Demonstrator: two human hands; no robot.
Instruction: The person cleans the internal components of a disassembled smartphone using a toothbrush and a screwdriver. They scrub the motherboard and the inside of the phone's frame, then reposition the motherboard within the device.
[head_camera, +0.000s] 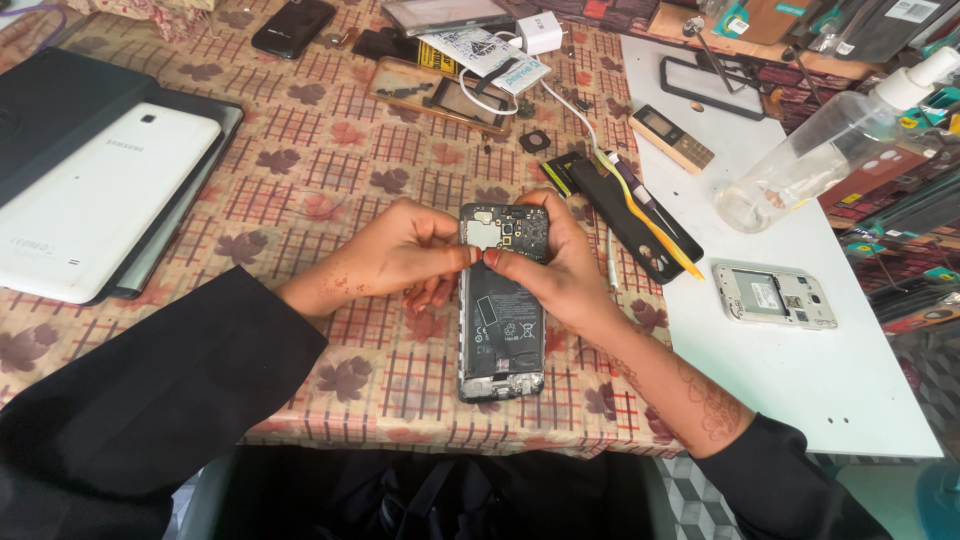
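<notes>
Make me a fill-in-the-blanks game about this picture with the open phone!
1. Both hands, left hand and right hand, pinch at the top of an opened ____.
2. The white tablet lies on a ____ case.
3. The clear spray bottle lies on its ____.
4. The tablecloth has a pattern of ____.

Missing words: phone; black; side; leaves
</notes>
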